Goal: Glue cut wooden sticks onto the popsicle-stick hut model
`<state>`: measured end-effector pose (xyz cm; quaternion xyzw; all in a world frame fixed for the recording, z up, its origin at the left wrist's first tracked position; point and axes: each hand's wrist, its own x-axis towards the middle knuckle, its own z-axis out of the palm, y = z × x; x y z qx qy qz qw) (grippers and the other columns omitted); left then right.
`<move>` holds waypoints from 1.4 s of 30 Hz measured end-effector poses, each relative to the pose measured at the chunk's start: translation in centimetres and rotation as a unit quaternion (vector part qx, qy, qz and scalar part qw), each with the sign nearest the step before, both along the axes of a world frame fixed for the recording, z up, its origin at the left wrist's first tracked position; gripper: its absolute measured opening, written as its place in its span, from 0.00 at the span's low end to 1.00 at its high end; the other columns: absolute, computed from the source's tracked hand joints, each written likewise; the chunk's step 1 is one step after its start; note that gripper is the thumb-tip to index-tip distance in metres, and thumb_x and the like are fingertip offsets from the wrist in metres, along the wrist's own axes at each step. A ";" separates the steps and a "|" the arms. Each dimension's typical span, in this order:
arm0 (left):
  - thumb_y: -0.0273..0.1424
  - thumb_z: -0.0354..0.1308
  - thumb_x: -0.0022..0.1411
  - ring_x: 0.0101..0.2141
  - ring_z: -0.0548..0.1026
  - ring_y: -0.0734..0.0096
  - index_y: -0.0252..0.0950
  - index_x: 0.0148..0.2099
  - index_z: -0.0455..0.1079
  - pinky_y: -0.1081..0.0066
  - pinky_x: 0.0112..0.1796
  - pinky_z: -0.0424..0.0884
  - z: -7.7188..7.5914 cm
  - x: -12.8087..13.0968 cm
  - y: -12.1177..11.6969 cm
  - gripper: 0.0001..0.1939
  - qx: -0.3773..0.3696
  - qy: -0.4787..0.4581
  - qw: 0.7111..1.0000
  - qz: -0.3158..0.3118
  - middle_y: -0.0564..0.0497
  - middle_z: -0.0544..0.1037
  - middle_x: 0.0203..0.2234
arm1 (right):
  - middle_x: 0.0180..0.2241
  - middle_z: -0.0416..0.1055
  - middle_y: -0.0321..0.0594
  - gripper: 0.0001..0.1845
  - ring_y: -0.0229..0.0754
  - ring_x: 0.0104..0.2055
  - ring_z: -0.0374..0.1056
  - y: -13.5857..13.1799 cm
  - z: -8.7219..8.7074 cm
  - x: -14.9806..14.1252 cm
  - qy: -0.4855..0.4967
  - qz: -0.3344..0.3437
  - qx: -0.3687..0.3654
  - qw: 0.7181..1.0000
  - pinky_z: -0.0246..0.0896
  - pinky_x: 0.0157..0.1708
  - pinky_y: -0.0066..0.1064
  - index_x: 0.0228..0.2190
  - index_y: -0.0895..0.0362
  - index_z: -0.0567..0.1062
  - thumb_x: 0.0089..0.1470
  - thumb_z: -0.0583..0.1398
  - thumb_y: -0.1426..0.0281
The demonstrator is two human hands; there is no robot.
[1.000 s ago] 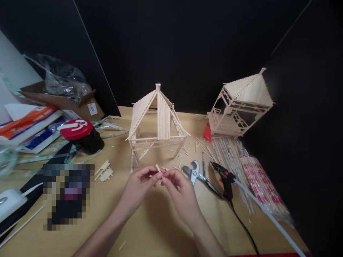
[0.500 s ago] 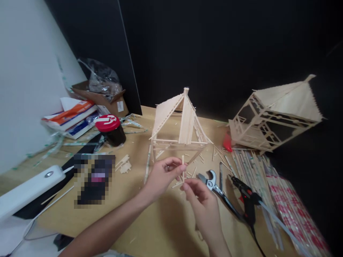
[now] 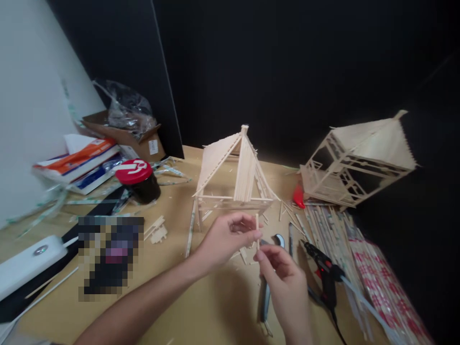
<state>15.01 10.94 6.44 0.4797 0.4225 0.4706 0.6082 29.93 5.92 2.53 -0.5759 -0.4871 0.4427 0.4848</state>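
My left hand (image 3: 224,237) and my right hand (image 3: 283,278) meet over the wooden table (image 3: 201,311), both pinching a short thin wooden stick (image 3: 257,229) held upright between their fingertips. Just behind them stands an unfinished stick house (image 3: 233,177) with a steep roof on thin legs. A finished stick house (image 3: 359,158) stands at the right, tilted in view. Metal cutters (image 3: 268,282) lie partly hidden under my right hand. A black and red glue gun (image 3: 325,273) lies to the right of it.
Bundles of sticks (image 3: 359,249) lie along the right edge. A red-lidded dark jar (image 3: 138,179), a cardboard box with plastic (image 3: 125,127), stacked booklets (image 3: 79,160) and a white device (image 3: 28,263) crowd the left. Small stick offcuts (image 3: 156,231) are scattered about.
My view swung left and then settled. The stick went from lying between my fingertips to standing upright, and both hands shifted slightly right, over the cutters.
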 end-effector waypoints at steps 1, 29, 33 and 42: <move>0.38 0.70 0.52 0.31 0.77 0.71 0.34 0.38 0.75 0.72 0.32 0.74 0.4 0.1 0.2 0.15 0.015 0.013 1.000 0.000 0.50 0.80 0.31 | 0.28 0.75 0.39 0.16 0.40 0.29 0.68 0.3 0.3 0.0 0.000 -0.007 0.011 1.000 0.63 0.29 0.28 0.32 0.56 0.78 0.53 0.64 0.55; 0.42 0.54 0.66 0.59 0.70 0.48 0.42 0.72 0.44 0.50 0.54 0.69 3.3 -0.4 5.5 0.37 0.202 0.318 0.903 0.208 0.37 0.67 0.63 | 0.33 0.77 0.38 0.10 0.38 0.31 0.73 8.0 2.6 -4.0 -0.156 -0.073 0.276 0.946 0.66 0.33 0.27 0.42 0.56 0.77 0.64 0.57 0.69; 0.41 0.55 0.65 0.48 0.79 0.49 0.41 0.73 0.41 0.56 0.43 0.76 3.4 -0.8 5.6 0.41 0.183 0.346 0.902 0.184 0.36 0.75 0.55 | 0.35 0.78 0.41 0.15 0.38 0.32 0.73 8.0 2.6 -4.0 -0.183 -0.055 0.304 0.933 0.68 0.32 0.26 0.49 0.58 0.76 0.65 0.55 0.71; 0.38 0.59 0.64 0.47 0.79 0.55 0.42 0.73 0.43 0.58 0.45 0.77 2.9 -1.2 6.2 0.41 0.184 0.227 0.945 0.150 0.41 0.75 0.54 | 0.38 0.78 0.44 0.17 0.40 0.37 0.75 8.2 2.3 -3.9 -0.201 -0.033 0.349 0.914 0.69 0.37 0.27 0.53 0.59 0.75 0.67 0.54 0.73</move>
